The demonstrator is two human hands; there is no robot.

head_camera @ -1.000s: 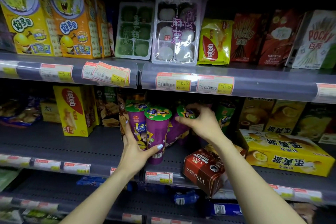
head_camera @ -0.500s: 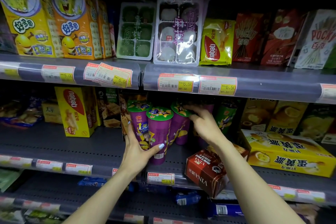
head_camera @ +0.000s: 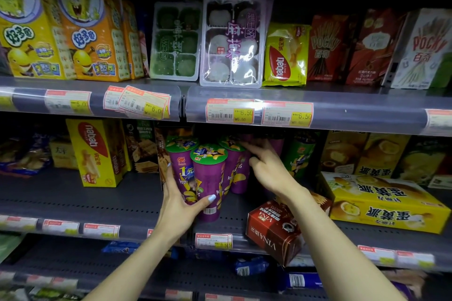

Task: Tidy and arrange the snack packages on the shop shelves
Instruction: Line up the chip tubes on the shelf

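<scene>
Since a moment ago the right hand [head_camera: 266, 166] has let go of the back cup's lid and reached deeper, fingers loosely spread, holding nothing. Upright purple chip cups [head_camera: 208, 176] stand clustered mid-shelf [head_camera: 73, 198], just left of it. Left hand [head_camera: 182, 205] grips the front cup's base, steadying.

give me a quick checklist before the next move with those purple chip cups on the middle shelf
1. Left hand steadies the front purple chip cups with green lids: ok.
2. Right hand at the rear purple cup, fingers straight, gripping nothing: ok.
3. Cups upright: ok.
4. Dark red VINA box tilted over the grey shelf edge: not ok.
5. Yellow pie box lying flat, skewed: not ok.
6. Space behind the cups: cannot tell.
</scene>
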